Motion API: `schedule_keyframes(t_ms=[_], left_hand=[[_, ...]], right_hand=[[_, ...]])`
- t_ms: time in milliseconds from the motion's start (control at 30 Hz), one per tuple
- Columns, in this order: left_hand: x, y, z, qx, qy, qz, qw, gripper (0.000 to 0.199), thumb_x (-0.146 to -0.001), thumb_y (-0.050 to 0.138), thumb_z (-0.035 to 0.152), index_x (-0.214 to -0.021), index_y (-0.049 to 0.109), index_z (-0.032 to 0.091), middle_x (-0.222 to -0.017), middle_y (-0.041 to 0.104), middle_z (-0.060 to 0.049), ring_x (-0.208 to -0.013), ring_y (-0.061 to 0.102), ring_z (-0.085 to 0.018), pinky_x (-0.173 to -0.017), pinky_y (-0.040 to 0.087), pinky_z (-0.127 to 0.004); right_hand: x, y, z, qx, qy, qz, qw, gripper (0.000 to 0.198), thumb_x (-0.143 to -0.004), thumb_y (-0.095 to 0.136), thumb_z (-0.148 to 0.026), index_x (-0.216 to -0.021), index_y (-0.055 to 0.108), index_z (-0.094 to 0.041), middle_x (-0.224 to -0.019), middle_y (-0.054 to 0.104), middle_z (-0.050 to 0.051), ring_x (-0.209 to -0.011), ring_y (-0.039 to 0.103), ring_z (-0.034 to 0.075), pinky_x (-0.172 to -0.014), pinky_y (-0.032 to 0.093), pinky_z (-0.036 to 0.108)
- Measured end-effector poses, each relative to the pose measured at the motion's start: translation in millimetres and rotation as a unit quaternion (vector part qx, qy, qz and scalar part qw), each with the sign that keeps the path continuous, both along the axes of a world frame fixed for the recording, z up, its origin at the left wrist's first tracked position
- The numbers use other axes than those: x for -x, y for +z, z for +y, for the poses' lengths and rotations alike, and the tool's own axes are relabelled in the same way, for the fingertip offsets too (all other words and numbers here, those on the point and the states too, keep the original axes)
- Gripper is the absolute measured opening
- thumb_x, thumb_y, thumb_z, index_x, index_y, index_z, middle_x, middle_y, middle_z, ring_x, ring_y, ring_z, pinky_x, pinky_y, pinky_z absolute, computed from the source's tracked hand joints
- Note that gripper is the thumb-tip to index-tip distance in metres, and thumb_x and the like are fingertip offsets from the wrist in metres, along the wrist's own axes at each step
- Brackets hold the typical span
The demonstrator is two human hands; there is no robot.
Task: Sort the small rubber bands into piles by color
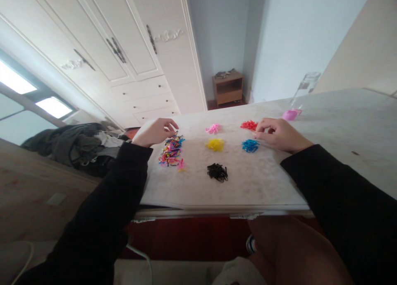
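Note:
A heap of mixed-colour small rubber bands (171, 151) lies at the left of the table. At its top edge is my left hand (156, 132), fingers curled and thumb near the forefinger, with a thin black rubber band (176, 132) showing at the tips. My right hand (277, 134) is closed in a pinch beside the red rubber bands (248, 125) and just above right of the blue rubber bands (250, 145). Whatever its fingertips hold is hidden. Between my hands lie pink (213, 128), yellow (215, 144) and black rubber bands (217, 172) in separate piles.
A clear glass bottle (305, 88) and a pink object (291, 114) stand at the table's (192, 190) back right. Dark clothes (77, 146) are heaped beyond the left side. A white wardrobe (133, 37) and a small wooden cabinet (228, 89) stand behind.

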State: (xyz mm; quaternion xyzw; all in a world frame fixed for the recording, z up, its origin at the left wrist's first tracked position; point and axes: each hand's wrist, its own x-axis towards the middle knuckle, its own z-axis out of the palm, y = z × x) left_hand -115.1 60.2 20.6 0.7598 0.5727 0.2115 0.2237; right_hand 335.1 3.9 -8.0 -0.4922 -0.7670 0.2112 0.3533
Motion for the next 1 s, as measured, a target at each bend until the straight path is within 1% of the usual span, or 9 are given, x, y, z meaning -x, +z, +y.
schedule_keyframes(t_ms=[133, 300, 400, 500, 600, 700, 833, 900, 1000], left_hand=[[-11, 2.4, -8, 0.004, -0.004, -0.048, 0.999, 0.031, -0.07, 0.077, 0.025, -0.1, 0.077, 0.02, -0.085, 0.078, -0.005, -0.077, 0.076, -0.022, -0.072, 0.059, -0.034], [-42, 7.9, -26, 0.039, -0.023, -0.14, 0.989, 0.03, -0.073, 0.081, 0.02, -0.102, 0.075, 0.019, -0.095, 0.08, -0.008, -0.083, 0.075, -0.021, -0.074, 0.058, -0.033], [-63, 5.6, -36, 0.056, -0.043, -0.224, 0.972, 0.026, -0.075, 0.081, 0.017, -0.1, 0.074, 0.019, -0.098, 0.081, -0.008, -0.089, 0.075, -0.02, -0.081, 0.059, -0.035], [-80, -1.4, -42, 0.071, -0.058, -0.333, 0.938, 0.029, -0.073, 0.084, 0.016, -0.1, 0.072, 0.018, -0.096, 0.08, -0.006, -0.084, 0.074, -0.017, -0.082, 0.059, -0.033], [-91, -8.4, -46, 0.109, -0.068, -0.421, 0.898, 0.035, -0.07, 0.091, 0.02, -0.099, 0.072, 0.018, -0.09, 0.079, -0.003, -0.08, 0.072, -0.014, -0.08, 0.059, -0.029], [-96, -11.7, -49, 0.137, -0.077, -0.462, 0.873, 0.036, -0.071, 0.094, 0.022, -0.099, 0.072, 0.017, -0.089, 0.078, -0.002, -0.075, 0.07, -0.012, -0.076, 0.057, -0.027], [-97, -11.8, -54, 0.144, -0.09, -0.477, 0.862, 0.034, -0.075, 0.093, 0.019, -0.103, 0.073, 0.017, -0.09, 0.077, -0.001, -0.076, 0.07, -0.011, -0.075, 0.055, -0.024], [-97, -11.9, -55, 0.144, -0.094, -0.478, 0.861, 0.032, -0.077, 0.091, 0.02, -0.103, 0.073, 0.017, -0.09, 0.077, -0.002, -0.078, 0.071, -0.011, -0.076, 0.055, -0.025], [-97, -13.6, -57, 0.148, -0.094, -0.474, 0.863, 0.031, -0.077, 0.091, 0.02, -0.101, 0.073, 0.016, -0.091, 0.077, -0.003, -0.081, 0.072, -0.013, -0.078, 0.056, -0.026]], right_hand=[[0, 0, 0, -0.018, 0.0, 0.005, 1.0, 0.022, -0.078, 0.068, -0.041, -0.066, 0.066, -0.023, -0.08, 0.068, 0.006, -0.072, 0.058, 0.021, -0.066, 0.039, 0.036], [-1, 1, 0, -0.045, -0.011, 0.002, 0.999, 0.021, -0.079, 0.066, -0.04, -0.07, 0.071, -0.022, -0.083, 0.069, 0.006, -0.074, 0.059, 0.021, -0.065, 0.041, 0.035], [-1, 4, -1, -0.083, -0.017, -0.006, 0.996, 0.017, -0.08, 0.067, -0.037, -0.069, 0.068, -0.024, -0.08, 0.068, 0.006, -0.076, 0.06, 0.022, -0.069, 0.043, 0.037], [6, 11, -6, -0.145, -0.011, -0.022, 0.989, 0.017, -0.083, 0.067, -0.031, -0.067, 0.063, -0.026, -0.078, 0.069, 0.006, -0.079, 0.061, 0.025, -0.075, 0.046, 0.039], [27, 20, -13, -0.202, 0.029, -0.03, 0.979, 0.022, -0.09, 0.065, -0.028, -0.069, 0.062, -0.025, -0.078, 0.07, 0.007, -0.083, 0.062, 0.025, -0.08, 0.047, 0.04], [62, 29, -18, -0.218, 0.091, -0.065, 0.97, 0.02, -0.097, 0.066, -0.027, -0.077, 0.067, -0.023, -0.083, 0.073, 0.007, -0.087, 0.062, 0.025, -0.084, 0.047, 0.039], [113, 37, -14, -0.207, 0.159, -0.14, 0.955, 0.016, -0.098, 0.074, -0.032, -0.091, 0.075, -0.017, -0.092, 0.078, 0.01, -0.096, 0.065, 0.026, -0.086, 0.044, 0.038], [131, 39, -8, -0.195, 0.168, -0.154, 0.954, 0.017, -0.096, 0.078, -0.032, -0.088, 0.075, -0.017, -0.089, 0.078, 0.009, -0.094, 0.065, 0.026, -0.084, 0.042, 0.038], [141, 38, -2, -0.193, 0.177, -0.147, 0.954, 0.015, -0.096, 0.074, -0.022, -0.082, 0.074, -0.018, -0.086, 0.078, 0.007, -0.092, 0.066, 0.024, -0.084, 0.041, 0.037]])
